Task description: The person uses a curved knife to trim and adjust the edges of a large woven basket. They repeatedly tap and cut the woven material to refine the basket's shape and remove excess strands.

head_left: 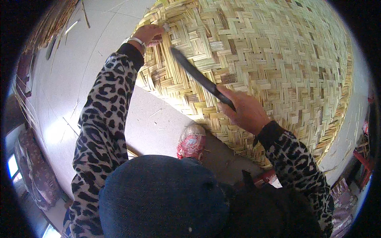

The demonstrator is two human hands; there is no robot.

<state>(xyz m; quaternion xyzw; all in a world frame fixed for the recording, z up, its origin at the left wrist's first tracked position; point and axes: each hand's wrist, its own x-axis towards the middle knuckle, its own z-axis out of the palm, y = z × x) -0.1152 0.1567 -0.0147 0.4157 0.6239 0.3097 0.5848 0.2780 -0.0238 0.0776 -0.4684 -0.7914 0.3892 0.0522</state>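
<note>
A large woven mat (pixel 274 71) of pale yellow-green split strips fills the upper right. At its left edge my left hand (pixel 151 35) is closed, its fingers pinched at the strips near the border; what exactly lies between them is too small to make out. My right hand (pixel 247 110) grips a long, dark, slightly curved knife (pixel 194 73) by its handle. The blade slants up and left above the mat, its tip pointing toward my left hand.
Pale tiled floor (pixel 99 59) with scattered straw bits lies left of the mat. A bundle of brown stalks (pixel 51 23) is at the upper left. A patterned red shoe (pixel 191 144) is by the mat's near edge, beside my dark blue-clad knee (pixel 158 194). Red bars (pixel 362 160) stand at the far right.
</note>
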